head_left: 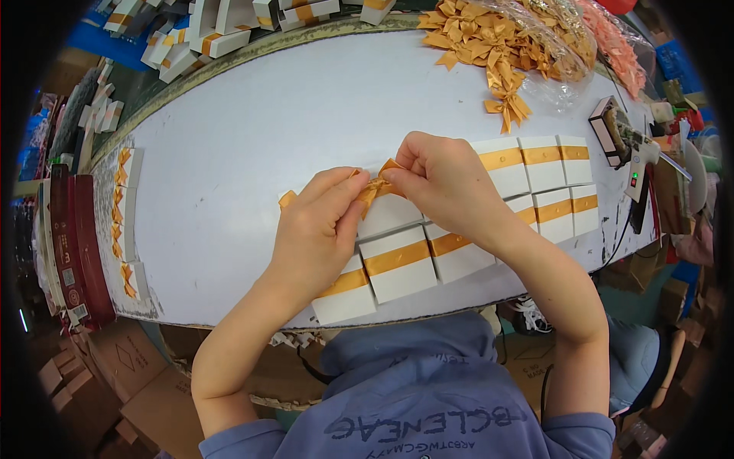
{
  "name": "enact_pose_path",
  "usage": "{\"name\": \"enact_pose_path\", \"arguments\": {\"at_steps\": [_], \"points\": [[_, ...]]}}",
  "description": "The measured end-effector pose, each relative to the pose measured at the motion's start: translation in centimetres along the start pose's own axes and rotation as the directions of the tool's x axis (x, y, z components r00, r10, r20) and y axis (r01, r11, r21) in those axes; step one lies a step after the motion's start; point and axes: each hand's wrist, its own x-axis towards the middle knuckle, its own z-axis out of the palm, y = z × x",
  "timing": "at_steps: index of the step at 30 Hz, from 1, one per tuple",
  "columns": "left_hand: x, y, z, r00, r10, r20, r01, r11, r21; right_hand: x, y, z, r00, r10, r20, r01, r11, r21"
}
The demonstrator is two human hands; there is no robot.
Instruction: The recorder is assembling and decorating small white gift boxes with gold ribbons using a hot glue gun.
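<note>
Between my hands is a gold satin ribbon bow (372, 191), held over a white box in the back row. My left hand (315, 226) pinches the bow's left side, thumb and fingertips together. On the other side, my right hand (451, 183) grips a loop of the same bow between thumb and forefinger. Part of the bow and the box beneath are hidden by my fingers. White boxes (399, 278) with gold ribbon bands stand in two rows under and beside my hands. Small glossy dots show on several bands.
Loose gold bows (478, 34) are heaped at the back right, partly in clear plastic, beside coral-coloured ribbon (612, 46). A glue gun (641, 164) lies at the right edge. Boxes with bows (128, 218) line the table's left end. More boxes (222, 34) are piled behind.
</note>
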Motion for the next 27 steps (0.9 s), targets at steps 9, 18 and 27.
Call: {"name": "enact_pose_path", "arguments": {"at_steps": [9,18,27], "points": [[0.0,-0.2,0.4,0.989,0.107,0.105,-0.13,0.958,0.255,0.0,0.6,0.7,0.996,-0.084,-0.011,0.078,0.964,-0.256],[-0.3,-0.1,0.4,0.953,0.228,0.199,-0.302,0.72,0.625,1.0,2.3,-2.8,0.978,-0.148,-0.149,0.082,0.922,-0.379],[0.3,0.6,0.2,0.944,0.158,0.291,-0.319,0.67,0.67,4.2,10.3,-13.8,0.917,0.194,-0.349,-0.358,0.788,-0.501]]}}
